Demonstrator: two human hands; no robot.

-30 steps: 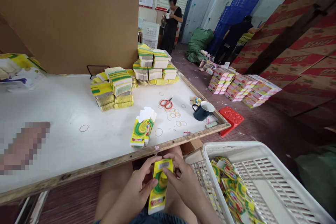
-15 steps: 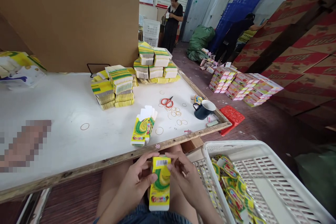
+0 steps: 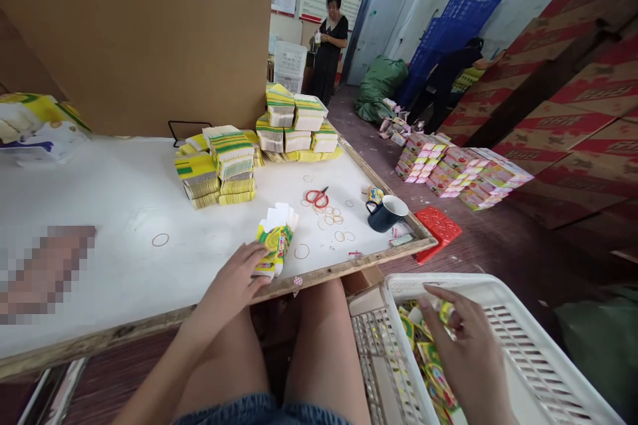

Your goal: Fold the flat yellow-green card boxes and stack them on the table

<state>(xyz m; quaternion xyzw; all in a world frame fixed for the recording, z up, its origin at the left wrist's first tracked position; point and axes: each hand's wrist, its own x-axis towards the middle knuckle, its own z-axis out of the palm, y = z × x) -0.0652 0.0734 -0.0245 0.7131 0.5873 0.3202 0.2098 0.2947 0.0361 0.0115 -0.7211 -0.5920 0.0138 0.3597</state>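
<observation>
My left hand [image 3: 238,279] reaches to the table's near edge, its fingers on the front of a yellow-and-green carton [image 3: 274,239] and its thumb at the lower end. This carton lies with other flattened-looking ones, white flaps upward. Over the white plastic basket [image 3: 443,279] is my right hand [image 3: 466,342], with thumb and forefinger apart and nothing seen held between them. Below it, several small yellow-and-green cartons [image 3: 436,378] lie loose in the basket, partly hidden by the hand.
Stacks of flat cartons [image 3: 214,166] stand at the back of the white table [image 3: 124,199]. Red-handled scissors [image 3: 317,198], rubber bands [image 3: 333,216] and a dark mug [image 3: 386,214] lie to the right. A red plastic stool [image 3: 438,229] stands beyond the table corner. Two people are in the background.
The carton held in both hands over my lap has left them. My left hand has moved forward to the cartons on the table; my right hand has swung right, over the basket.
</observation>
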